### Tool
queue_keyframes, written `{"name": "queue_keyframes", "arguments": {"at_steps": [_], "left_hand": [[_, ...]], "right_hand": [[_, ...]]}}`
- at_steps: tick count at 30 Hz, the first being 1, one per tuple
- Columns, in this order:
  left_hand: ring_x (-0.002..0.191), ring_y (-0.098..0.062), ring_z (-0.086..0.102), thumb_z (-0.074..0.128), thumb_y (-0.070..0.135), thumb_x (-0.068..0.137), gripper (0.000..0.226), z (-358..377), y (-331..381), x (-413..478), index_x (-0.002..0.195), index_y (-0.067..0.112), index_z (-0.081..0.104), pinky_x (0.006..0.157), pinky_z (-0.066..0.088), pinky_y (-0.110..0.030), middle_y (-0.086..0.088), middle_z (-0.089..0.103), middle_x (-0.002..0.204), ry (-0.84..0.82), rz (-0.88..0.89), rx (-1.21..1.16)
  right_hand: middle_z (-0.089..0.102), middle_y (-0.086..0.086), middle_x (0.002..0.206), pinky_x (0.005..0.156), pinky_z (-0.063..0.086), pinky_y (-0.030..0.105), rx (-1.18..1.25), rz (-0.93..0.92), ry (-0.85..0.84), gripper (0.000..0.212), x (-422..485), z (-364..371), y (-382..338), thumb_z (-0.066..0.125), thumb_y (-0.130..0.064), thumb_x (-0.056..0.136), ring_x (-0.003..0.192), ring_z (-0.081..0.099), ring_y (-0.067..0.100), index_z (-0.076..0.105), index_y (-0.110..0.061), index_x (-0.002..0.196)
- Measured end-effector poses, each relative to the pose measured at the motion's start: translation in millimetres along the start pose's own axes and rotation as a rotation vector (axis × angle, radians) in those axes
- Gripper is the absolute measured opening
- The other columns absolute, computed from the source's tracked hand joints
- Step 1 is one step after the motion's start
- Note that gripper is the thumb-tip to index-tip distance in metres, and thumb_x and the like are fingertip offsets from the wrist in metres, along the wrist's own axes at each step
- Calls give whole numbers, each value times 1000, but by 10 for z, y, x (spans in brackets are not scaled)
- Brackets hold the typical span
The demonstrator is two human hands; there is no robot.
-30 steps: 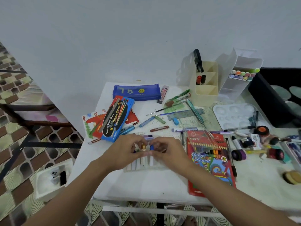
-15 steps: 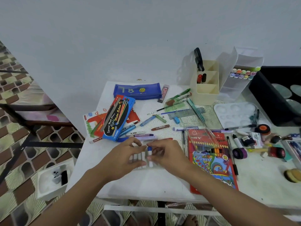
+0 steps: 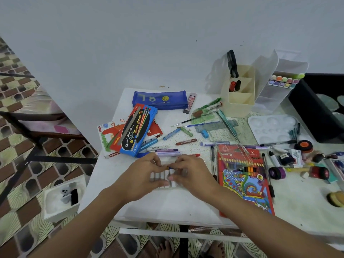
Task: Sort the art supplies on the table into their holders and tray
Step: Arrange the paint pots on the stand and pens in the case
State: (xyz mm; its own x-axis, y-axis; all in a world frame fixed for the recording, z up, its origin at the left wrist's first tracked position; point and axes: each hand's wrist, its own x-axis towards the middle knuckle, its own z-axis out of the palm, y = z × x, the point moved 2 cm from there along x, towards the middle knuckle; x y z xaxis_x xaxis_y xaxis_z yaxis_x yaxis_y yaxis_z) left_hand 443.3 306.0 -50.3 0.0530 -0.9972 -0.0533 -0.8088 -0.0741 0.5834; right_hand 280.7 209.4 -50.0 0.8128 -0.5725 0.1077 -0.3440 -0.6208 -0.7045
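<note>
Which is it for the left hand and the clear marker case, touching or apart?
Touching: head view shows left hand gripping the clear marker case.

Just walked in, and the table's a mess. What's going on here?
A person is sorting art supplies. The left hand holds a clear case near the front edge of the table. The right hand pinches a blue-tipped crayon in it. Pens and boxes lie scattered behind. The cream holder at the back holds few things.

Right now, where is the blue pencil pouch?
In the head view, the blue pencil pouch lies at the far edge of the table, left of the cream holder, behind the water colour box.
</note>
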Motion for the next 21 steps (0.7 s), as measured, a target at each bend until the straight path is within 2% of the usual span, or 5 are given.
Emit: {"name": "queue_keyframes", "arguments": {"at_steps": [5, 11, 14, 17, 21], "left_hand": [[99, 0, 49, 72, 52, 85, 44, -26, 1, 30, 126, 35, 68, 82, 46, -23, 21, 43, 105, -56, -13, 36], [100, -1, 48, 73, 52, 84, 52, -32, 12, 46, 131, 31, 65, 84, 44, -20, 21, 42, 106, -64, -15, 63], [101, -1, 49, 74, 53, 83, 55, -39, 4, 33, 132, 31, 65, 85, 46, -22, 21, 43, 107, -53, -15, 48], [100, -2, 52, 74, 52, 83, 54, -47, 8, 14, 131, 30, 66, 85, 47, -22, 21, 44, 107, -34, -10, 36], [99, -2, 52, 78, 48, 80, 49, -82, 32, 28, 125, 29, 70, 81, 44, -17, 20, 49, 106, -9, -24, 26]], "right_hand": [[65, 2, 87, 73, 49, 33, 4, 29, -14, 26, 5, -3, 23, 82, -29, 81, 77, 60, 15, 81, -14, 102], [53, -6, 91, 70, 37, 18, -11, 5, -174, 20, 35, -83, 52, 79, -24, 86, 72, 48, 0, 80, -10, 100], [52, -6, 93, 72, 38, 14, -40, 1, -142, 20, 9, -76, 55, 79, -22, 86, 77, 47, 6, 79, -8, 100], [52, 1, 95, 76, 40, 27, -140, -22, -155, 18, 17, -4, 41, 76, -22, 88, 82, 47, 12, 77, -5, 90], [49, 3, 98, 78, 44, 35, -272, 10, -215, 19, 107, -75, -39, 74, -28, 89, 89, 49, 21, 76, -9, 87]]}}
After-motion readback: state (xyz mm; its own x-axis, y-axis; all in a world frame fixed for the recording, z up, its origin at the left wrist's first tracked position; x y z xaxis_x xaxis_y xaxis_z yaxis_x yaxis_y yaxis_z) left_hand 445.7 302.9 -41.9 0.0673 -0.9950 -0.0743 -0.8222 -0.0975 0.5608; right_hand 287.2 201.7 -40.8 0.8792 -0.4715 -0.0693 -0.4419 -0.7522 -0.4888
